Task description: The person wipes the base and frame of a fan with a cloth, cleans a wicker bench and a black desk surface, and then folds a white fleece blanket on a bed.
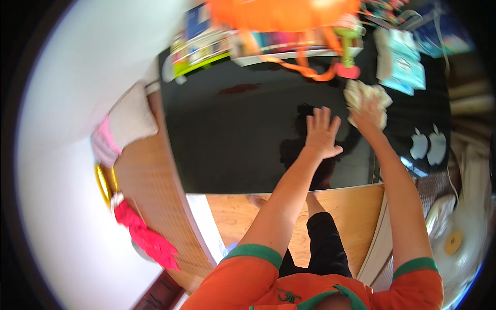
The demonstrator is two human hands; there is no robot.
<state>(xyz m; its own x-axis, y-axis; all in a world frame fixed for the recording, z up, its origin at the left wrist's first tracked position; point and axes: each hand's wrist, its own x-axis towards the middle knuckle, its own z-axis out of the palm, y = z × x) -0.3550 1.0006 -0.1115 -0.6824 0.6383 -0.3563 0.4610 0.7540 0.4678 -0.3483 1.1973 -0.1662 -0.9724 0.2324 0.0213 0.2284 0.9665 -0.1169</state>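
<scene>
A glossy black desk (232, 135) lies before me. My left hand (322, 133) is over its middle, palm down, fingers spread, holding nothing; whether it touches the surface I cannot tell. To the right, my right hand (367, 114) presses on a crumpled cream cloth (353, 95), part of which is hidden under the palm. Just beyond the cloth stands a green object with a pink base (348, 71). Light-blue packets (405, 68) lie to the right of it.
At the back are an orange item with straps (286, 15), a white box of books (248, 60) and a green-edged tray (201, 66). Two apple-shaped stickers (437, 147) mark the right side. A standing fan (453, 242) is at lower right. A cushion (133, 116) lies left.
</scene>
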